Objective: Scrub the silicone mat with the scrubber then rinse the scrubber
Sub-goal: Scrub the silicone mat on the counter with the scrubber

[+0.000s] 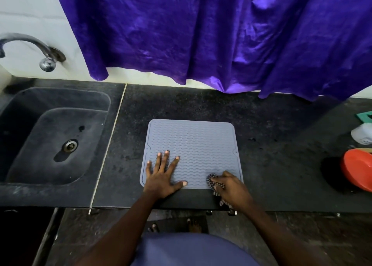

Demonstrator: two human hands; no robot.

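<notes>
Okay, left to right. Tap [30, 48] on the wall at the far left, over the dark sink [54, 137] set into the left end of the counter [271, 125]; looks dry, nothing running that I can see. Silicone mat [193, 145] lies flat mid-counter, its near edge close to the counter's front edge, grey, wavy ribs. My left hand [161, 175] is flat on the mat's near-left corner, fingers spread apart, palm down, pinning and not clasping anything. My right hand [231, 187] sits at the mat's near-right corner, grip closed around the scrubber [213, 182], a dark-and-light woven, chain-like thing; part of it dangles below my wrist past the counter's front edge. Scrubber touches the mat surface.

Judgement: scrubbing step under way, rinse not yet done. Mat is probably light, floppy and thin, likely to slide or ruck up on the polished stone when pushed, so pinning the opposite corner flat makes sense; to lift it, pinch an edge or corner. Scrubber looks limp and loose, best bunched in the fist so it doesn't slip out.

Far right edge of the counter: white bottle [362, 135], red bowl [358, 169], partly cut off. Purple curtain [221, 34] hangs behind.
</notes>
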